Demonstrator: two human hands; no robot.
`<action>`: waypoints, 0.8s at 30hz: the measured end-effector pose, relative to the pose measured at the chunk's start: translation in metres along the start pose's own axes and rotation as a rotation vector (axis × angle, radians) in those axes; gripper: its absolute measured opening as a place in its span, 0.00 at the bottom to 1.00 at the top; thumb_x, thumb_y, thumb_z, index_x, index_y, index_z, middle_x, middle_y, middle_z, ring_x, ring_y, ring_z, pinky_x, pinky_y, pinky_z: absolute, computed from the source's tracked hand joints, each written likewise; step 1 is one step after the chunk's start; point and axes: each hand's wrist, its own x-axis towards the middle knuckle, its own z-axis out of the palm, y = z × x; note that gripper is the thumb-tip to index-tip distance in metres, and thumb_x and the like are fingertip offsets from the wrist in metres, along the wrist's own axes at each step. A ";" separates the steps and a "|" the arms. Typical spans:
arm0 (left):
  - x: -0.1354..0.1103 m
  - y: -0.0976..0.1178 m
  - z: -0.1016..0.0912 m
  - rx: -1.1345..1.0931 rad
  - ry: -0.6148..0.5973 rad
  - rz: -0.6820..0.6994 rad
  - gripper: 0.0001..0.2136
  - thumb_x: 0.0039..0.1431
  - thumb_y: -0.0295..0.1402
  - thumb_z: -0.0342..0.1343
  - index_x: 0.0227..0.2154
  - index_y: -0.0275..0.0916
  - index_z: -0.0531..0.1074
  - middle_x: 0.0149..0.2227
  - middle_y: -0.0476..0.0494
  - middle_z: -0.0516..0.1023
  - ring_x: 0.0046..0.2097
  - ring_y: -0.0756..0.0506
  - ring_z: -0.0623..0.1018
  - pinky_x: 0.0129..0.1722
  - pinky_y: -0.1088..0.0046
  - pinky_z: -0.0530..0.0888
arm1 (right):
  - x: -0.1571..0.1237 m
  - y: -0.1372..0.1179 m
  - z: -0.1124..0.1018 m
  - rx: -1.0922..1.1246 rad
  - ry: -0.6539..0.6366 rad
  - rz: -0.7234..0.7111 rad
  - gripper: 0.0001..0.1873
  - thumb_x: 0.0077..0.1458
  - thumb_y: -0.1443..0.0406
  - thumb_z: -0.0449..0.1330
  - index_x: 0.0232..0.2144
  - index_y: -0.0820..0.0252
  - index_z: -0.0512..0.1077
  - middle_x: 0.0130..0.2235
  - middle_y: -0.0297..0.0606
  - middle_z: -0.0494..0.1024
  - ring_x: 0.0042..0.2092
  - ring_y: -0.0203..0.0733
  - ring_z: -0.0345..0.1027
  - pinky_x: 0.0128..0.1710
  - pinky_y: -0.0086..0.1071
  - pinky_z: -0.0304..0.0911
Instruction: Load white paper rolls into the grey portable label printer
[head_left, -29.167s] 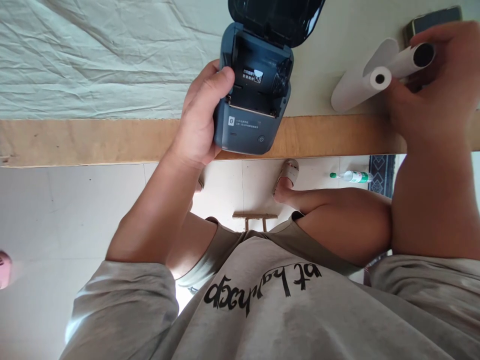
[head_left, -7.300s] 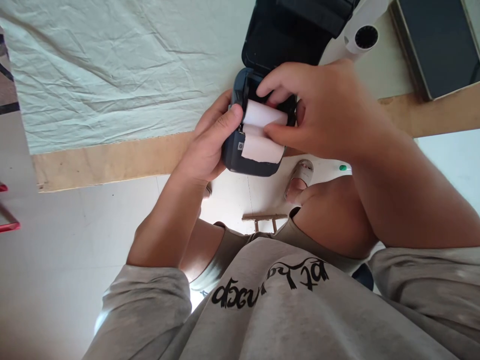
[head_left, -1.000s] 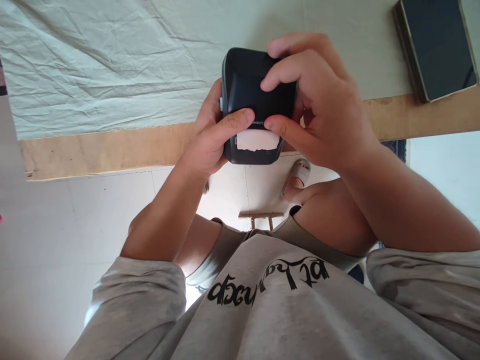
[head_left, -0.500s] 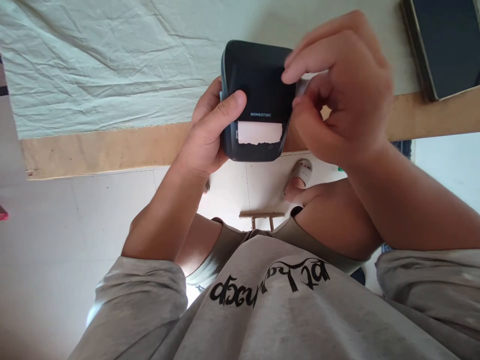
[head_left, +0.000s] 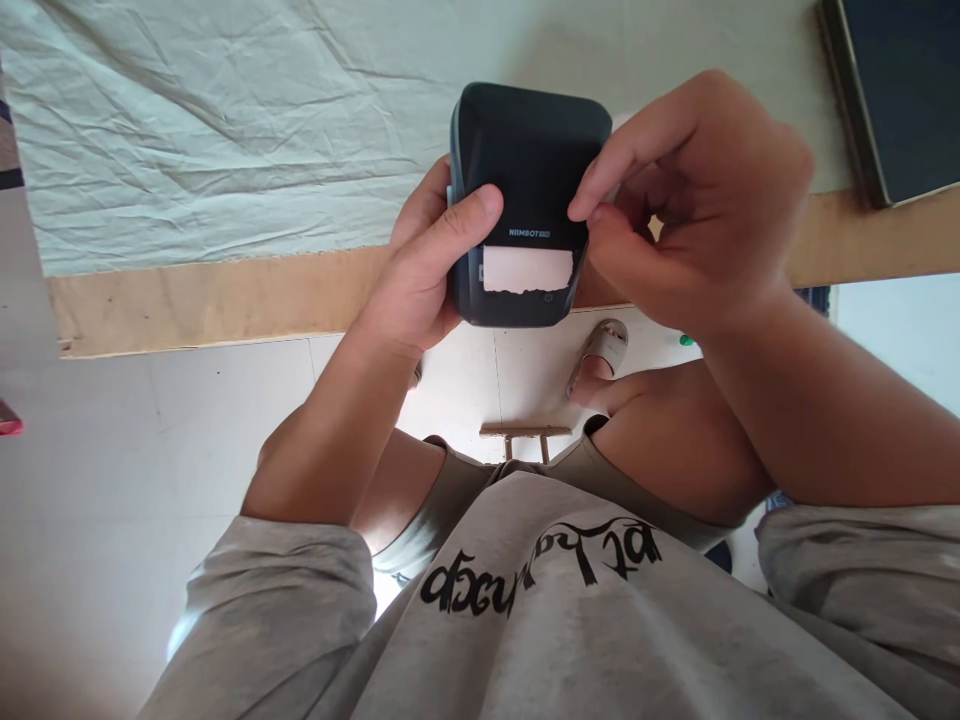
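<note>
A black label printer (head_left: 532,160) marked NIIMBOT is held up over the table edge. My left hand (head_left: 431,250) is wrapped round its left side, with the thumb lying on the front face. A white paper strip (head_left: 527,270) with a ragged lower edge sticks out of the slot near the printer's bottom. At the printer's right edge, just above the paper's right end, is my right hand (head_left: 697,200). Its index finger and thumb are drawn close together and the other fingers are curled. Whether anything lies between those fingertips is hidden.
A pale wrinkled cloth (head_left: 225,130) covers the table, with the bare wooden edge (head_left: 217,300) showing in front. At the upper right lies a dark flat device (head_left: 911,90). A small wooden stool or rung (head_left: 525,432) shows below, between my legs.
My right hand has moved down along the printer's right edge, and its index finger and thumb have come closer together. The printer has shifted slightly right in view, still in my left hand.
</note>
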 end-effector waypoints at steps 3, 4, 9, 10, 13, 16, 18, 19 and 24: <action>0.000 0.000 0.001 -0.001 -0.012 0.010 0.06 0.56 0.34 0.51 0.35 0.39 0.67 0.29 0.47 0.71 0.36 0.46 0.75 0.33 0.73 0.71 | 0.000 0.004 -0.001 0.039 -0.056 0.006 0.07 0.44 0.72 0.57 0.30 0.59 0.66 0.31 0.28 0.70 0.23 0.22 0.54 0.22 0.22 0.54; 0.000 0.000 0.001 0.000 -0.014 0.008 0.06 0.56 0.34 0.51 0.35 0.39 0.67 0.29 0.47 0.71 0.36 0.46 0.75 0.33 0.73 0.71 | 0.000 0.006 -0.001 0.040 -0.080 0.007 0.06 0.46 0.70 0.58 0.30 0.59 0.66 0.32 0.29 0.70 0.23 0.22 0.55 0.22 0.21 0.53; 0.000 0.000 0.003 0.011 0.001 0.017 0.06 0.57 0.33 0.49 0.35 0.38 0.67 0.29 0.47 0.70 0.35 0.47 0.75 0.32 0.74 0.71 | 0.000 0.011 -0.001 0.052 -0.123 0.011 0.05 0.49 0.65 0.58 0.31 0.59 0.67 0.33 0.32 0.70 0.24 0.23 0.59 0.20 0.20 0.55; 0.000 0.000 0.003 0.008 0.003 0.021 0.05 0.57 0.33 0.49 0.35 0.39 0.67 0.29 0.47 0.71 0.35 0.47 0.76 0.32 0.74 0.72 | 0.000 0.011 -0.001 0.063 -0.124 0.018 0.04 0.50 0.64 0.57 0.31 0.58 0.67 0.33 0.32 0.70 0.24 0.23 0.59 0.19 0.20 0.56; -0.001 0.000 0.003 -0.005 0.005 0.017 0.05 0.57 0.33 0.49 0.34 0.38 0.67 0.28 0.47 0.71 0.35 0.47 0.76 0.32 0.74 0.72 | 0.001 0.010 0.000 0.050 -0.124 0.027 0.04 0.52 0.63 0.56 0.30 0.57 0.67 0.32 0.31 0.70 0.23 0.23 0.60 0.18 0.19 0.56; -0.001 0.000 0.004 -0.019 0.009 0.006 0.06 0.57 0.32 0.49 0.35 0.37 0.67 0.28 0.47 0.71 0.34 0.47 0.75 0.31 0.75 0.71 | 0.002 0.010 0.000 0.036 -0.125 0.010 0.03 0.52 0.64 0.56 0.30 0.57 0.66 0.32 0.31 0.70 0.23 0.22 0.59 0.18 0.20 0.56; -0.001 0.002 0.007 -0.041 0.016 0.014 0.06 0.57 0.32 0.49 0.35 0.35 0.68 0.28 0.47 0.71 0.34 0.47 0.75 0.29 0.76 0.71 | 0.002 0.010 0.000 0.023 -0.129 0.001 0.03 0.52 0.64 0.56 0.30 0.57 0.66 0.32 0.31 0.70 0.23 0.22 0.59 0.18 0.20 0.55; -0.001 0.002 0.008 -0.052 0.022 0.020 0.08 0.58 0.33 0.49 0.35 0.34 0.68 0.29 0.46 0.71 0.35 0.47 0.75 0.29 0.76 0.70 | 0.002 0.010 -0.001 0.017 -0.130 0.002 0.03 0.52 0.63 0.55 0.30 0.56 0.66 0.32 0.31 0.70 0.23 0.23 0.59 0.18 0.20 0.55; 0.001 0.004 0.010 -0.160 -0.024 -0.012 0.17 0.62 0.36 0.39 0.35 0.30 0.70 0.32 0.41 0.73 0.43 0.43 0.74 0.39 0.69 0.71 | 0.001 0.010 -0.002 -0.012 -0.129 0.025 0.05 0.54 0.63 0.53 0.29 0.57 0.65 0.32 0.32 0.71 0.27 0.25 0.61 0.23 0.23 0.57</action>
